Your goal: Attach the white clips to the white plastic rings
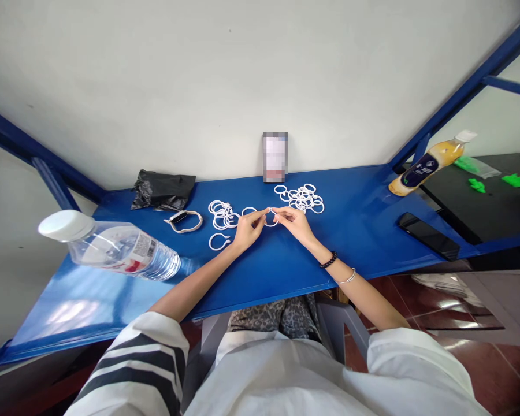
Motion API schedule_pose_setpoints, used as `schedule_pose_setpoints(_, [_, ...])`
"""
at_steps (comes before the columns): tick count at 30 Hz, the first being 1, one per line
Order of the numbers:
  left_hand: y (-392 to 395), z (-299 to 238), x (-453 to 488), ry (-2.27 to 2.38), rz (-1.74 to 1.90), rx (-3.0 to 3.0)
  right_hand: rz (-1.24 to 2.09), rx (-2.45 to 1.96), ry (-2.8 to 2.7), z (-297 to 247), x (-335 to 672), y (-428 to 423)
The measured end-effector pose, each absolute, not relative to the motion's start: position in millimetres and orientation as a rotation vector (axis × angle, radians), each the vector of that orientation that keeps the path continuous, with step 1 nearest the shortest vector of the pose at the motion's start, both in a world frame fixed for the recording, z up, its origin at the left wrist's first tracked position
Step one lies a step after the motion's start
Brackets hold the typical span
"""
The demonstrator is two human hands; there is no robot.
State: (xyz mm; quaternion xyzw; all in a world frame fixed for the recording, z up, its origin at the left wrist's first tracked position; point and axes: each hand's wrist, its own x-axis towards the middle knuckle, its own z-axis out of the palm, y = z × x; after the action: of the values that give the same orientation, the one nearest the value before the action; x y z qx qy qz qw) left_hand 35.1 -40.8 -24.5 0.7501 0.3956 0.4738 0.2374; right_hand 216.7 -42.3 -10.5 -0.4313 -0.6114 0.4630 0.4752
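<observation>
Both of my hands meet over the middle of the blue table and pinch one small white ring between their fingertips. My left hand grips its left side, my right hand its right side. A pile of several white rings lies just beyond my right hand. Another cluster of white rings lies left of my left hand, with a single open ring nearer to me.
A clear water bottle stands at the left, a yellow drink bottle at the far right. A dark phone lies on the right, a white watch and black bag on the left. A small upright card leans on the wall.
</observation>
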Motion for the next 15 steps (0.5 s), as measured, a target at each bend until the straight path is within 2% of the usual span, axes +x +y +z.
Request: schedule_pose_setpoints(15, [-41.2,-24.6,35.3,1.083,1.307,2.036,1.112,-1.065,-1.517,-8.4,216.2,-42.9])
